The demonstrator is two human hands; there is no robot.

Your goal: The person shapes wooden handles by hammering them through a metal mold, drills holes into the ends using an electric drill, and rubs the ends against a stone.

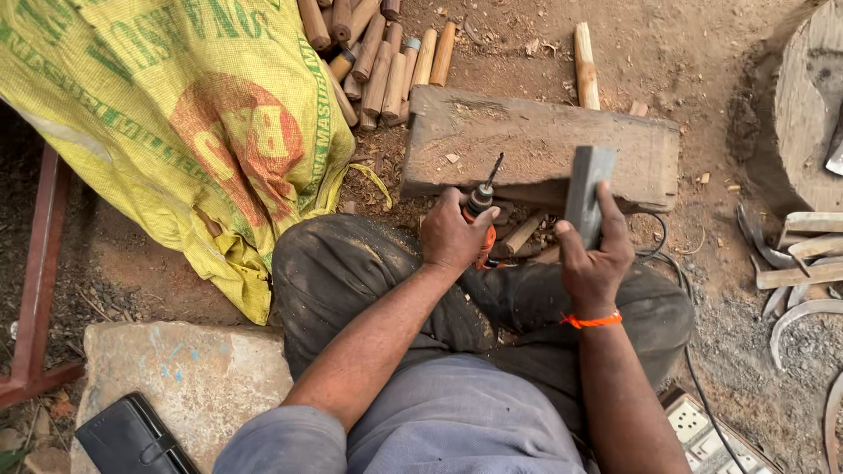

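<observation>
My left hand (pixel 452 233) grips an orange and black power drill (pixel 480 206), its bit pointing up toward a thick wooden block (pixel 536 145) lying on the dirt. My right hand (pixel 597 254), with an orange band on the wrist, holds a flat grey metal piece (pixel 587 193) upright in front of the block's right half. Both hands sit just above my bent knees in dark trousers. A black cable (pixel 654 246) runs from behind the right hand.
A yellow woven sack (pixel 176 114) fills the upper left. Several wooden handles (pixel 382 57) lie behind the block. Curved metal blades (pixel 795 281) lie at right near a round log stump (pixel 808 105). A stone slab (pixel 184 377) with a black wallet (pixel 132 439) sits lower left; a power strip (pixel 702 430) lower right.
</observation>
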